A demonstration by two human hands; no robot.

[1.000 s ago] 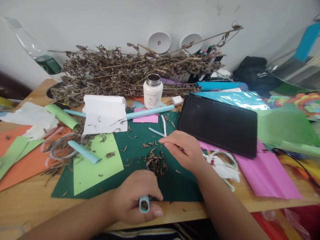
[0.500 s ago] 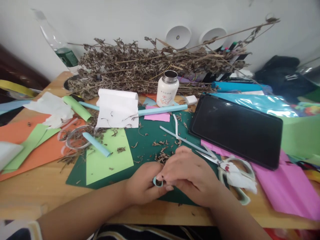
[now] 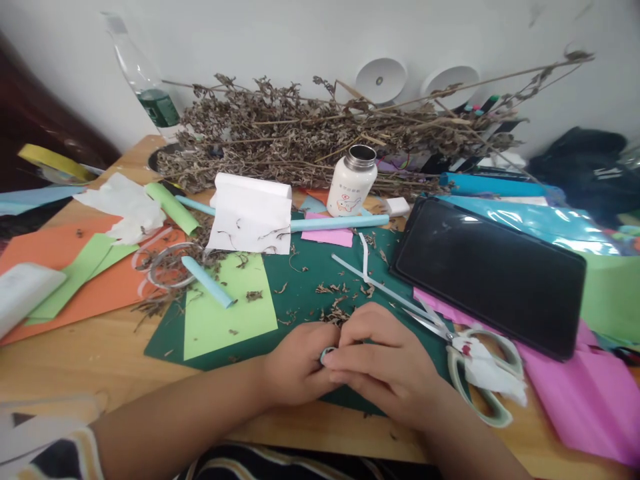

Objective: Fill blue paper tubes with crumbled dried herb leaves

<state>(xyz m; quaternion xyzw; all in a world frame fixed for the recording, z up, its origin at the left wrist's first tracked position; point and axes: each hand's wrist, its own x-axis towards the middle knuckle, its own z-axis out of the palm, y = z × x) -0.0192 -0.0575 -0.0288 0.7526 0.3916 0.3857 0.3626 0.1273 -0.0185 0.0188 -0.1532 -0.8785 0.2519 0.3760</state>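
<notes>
At the left of the wooden counter (image 3: pixel 90 347), a flat sheet of orange paper (image 3: pixel 117 283) is overlapped by light green paper strips (image 3: pixel 73 283). Farther right, a rectangular sheet of light green paper (image 3: pixel 225 333) is laid on a dark green flat mat (image 3: pixel 320 267), and is partly covered by a loose light blue paper tube (image 3: pixel 207 283).

In the middle, near the counter's front edge, a small rolled tube of light blue paper (image 3: pixel 327 355) is enclosed in the grip of the left hand (image 3: pixel 303 363); only its round end is left exposed. The right hand (image 3: pixel 385 363), seen apart beside the heap of brown dried leaf flakes (image 3: pixel 336 311) a second ago, is now brought to that end, its fingertips gathered there. Whether any flake is pinched in its grip cannot be told. Both hands are thus joined at one thing, and the work seems centred on the tube's mouth.

At the right, the pale-handled metal scissors (image 3: pixel 444 330), mostly hidden by the forearm a second ago, are uncovered, blades parted, near a black flat tablet (image 3: pixel 493 267).
</notes>
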